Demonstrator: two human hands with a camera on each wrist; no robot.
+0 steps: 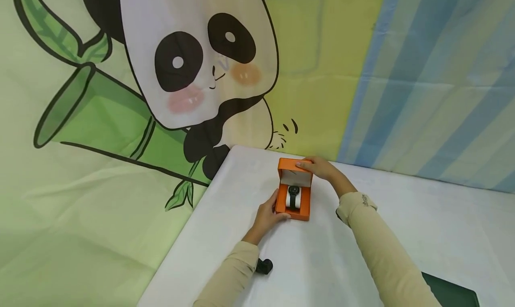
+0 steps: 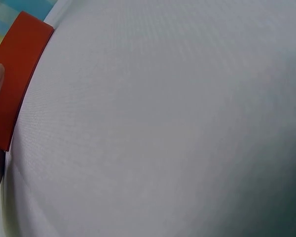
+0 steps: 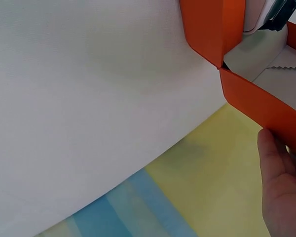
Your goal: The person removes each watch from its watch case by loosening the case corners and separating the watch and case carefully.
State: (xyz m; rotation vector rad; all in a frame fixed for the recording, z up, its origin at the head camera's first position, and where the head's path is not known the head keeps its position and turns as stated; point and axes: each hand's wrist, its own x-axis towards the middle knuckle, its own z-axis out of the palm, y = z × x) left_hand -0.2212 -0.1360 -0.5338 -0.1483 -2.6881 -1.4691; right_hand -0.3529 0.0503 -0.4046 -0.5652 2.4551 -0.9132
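Observation:
An orange watch box (image 1: 298, 216) stands on the white table with its hinged lid (image 1: 286, 163) raised. Inside, a black wristwatch (image 1: 294, 191) is wrapped around a white cushion. My left hand (image 1: 265, 215) grips the base at its left side, with the thumb at the near edge. At the top, my right hand (image 1: 319, 167) holds the lid by its right part, thumb on the front. In the right wrist view, the fingers (image 3: 274, 158) touch the outside of the lid. The left wrist view catches only the box's side (image 2: 19, 64) and a thumb tip.
A small black object (image 1: 264, 266) lies beside the left sleeve, partly hidden by it. At the lower right is a dark green flat item (image 1: 452, 291), partly behind the right sleeve. A panda-printed cloth (image 1: 177, 115) hangs along the table's left and far edges.

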